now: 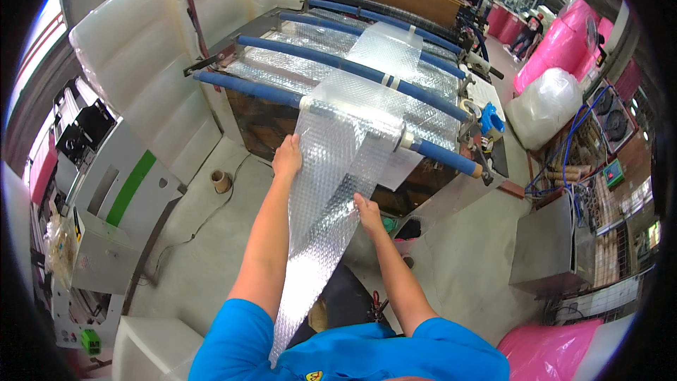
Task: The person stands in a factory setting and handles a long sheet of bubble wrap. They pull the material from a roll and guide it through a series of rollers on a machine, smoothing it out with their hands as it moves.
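Note:
A long strip of clear bubble wrap [321,215] comes off the front blue roller [446,155] and runs down toward my body. Its lower part shines silvery and narrows to a point near my shirt. My left hand [287,158] holds the strip's left edge a little below the roller, thumb over the sheet. Lower down, the right edge is pinched in my right hand [367,213], with its thumb on top. Farther up, the clear film [386,49] passes over the blue bars across the silvery sheet on the machine.
A grey machine panel with a green stripe [131,188] stands left, near a cardboard core [221,181] and a cable on the floor. On the right are a tape roll, a blue dispenser [491,120], a metal box [551,243] and pink rolls [564,46]. Other people work far back.

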Demonstrator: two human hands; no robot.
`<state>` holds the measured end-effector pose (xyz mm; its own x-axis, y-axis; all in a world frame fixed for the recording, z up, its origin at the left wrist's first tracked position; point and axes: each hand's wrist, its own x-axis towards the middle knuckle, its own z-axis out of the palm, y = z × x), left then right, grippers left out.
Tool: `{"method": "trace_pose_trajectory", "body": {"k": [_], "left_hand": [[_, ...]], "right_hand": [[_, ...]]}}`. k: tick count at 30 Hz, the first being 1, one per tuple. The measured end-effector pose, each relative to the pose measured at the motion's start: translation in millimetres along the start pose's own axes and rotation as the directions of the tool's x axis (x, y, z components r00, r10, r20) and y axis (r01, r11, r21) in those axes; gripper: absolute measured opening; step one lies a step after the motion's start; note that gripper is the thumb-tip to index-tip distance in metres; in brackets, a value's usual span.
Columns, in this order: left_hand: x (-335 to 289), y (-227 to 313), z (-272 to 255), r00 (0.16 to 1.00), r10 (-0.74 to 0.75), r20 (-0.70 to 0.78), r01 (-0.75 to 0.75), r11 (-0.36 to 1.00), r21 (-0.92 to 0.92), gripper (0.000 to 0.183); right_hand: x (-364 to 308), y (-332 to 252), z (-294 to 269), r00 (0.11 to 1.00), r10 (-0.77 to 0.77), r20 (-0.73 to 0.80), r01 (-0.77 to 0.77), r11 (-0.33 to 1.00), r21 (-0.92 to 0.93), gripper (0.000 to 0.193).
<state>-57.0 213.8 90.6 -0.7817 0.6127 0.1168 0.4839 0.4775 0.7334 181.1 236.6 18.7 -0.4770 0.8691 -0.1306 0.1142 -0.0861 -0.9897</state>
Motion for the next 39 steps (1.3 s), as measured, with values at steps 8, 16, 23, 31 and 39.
{"method": "trace_pose_trajectory", "body": {"k": [8, 16, 23, 31, 39], "left_hand": [[-40, 4, -42, 0.998, -0.064, 0.010, 0.065, 0.997, -0.045, 0.052], [-150, -82, -63, 0.976, -0.211, 0.058, 0.211, 0.977, 0.020, 0.066], [-167, -37, -139, 0.995, -0.104, -0.008, 0.104, 0.992, 0.074, 0.061], [-180, -45, -119, 0.996, 0.078, 0.037, -0.085, 0.958, 0.275, 0.076], [-166, -87, -83, 0.958, -0.123, 0.258, 0.078, 0.981, 0.178, 0.094]], "right_hand": [[-22, -37, 8, 0.988, -0.089, -0.127, 0.090, 0.996, 0.005, 0.038], [-111, 54, 46, 0.995, 0.040, -0.086, -0.047, 0.996, -0.077, 0.033], [-157, -12, 51, 0.996, -0.036, 0.082, 0.021, 0.983, 0.184, 0.030], [-141, 22, 49, 0.996, 0.035, 0.081, -0.047, 0.988, 0.145, 0.031], [-111, 69, 37, 1.000, -0.008, 0.024, 0.010, 0.995, -0.103, 0.037]]}}
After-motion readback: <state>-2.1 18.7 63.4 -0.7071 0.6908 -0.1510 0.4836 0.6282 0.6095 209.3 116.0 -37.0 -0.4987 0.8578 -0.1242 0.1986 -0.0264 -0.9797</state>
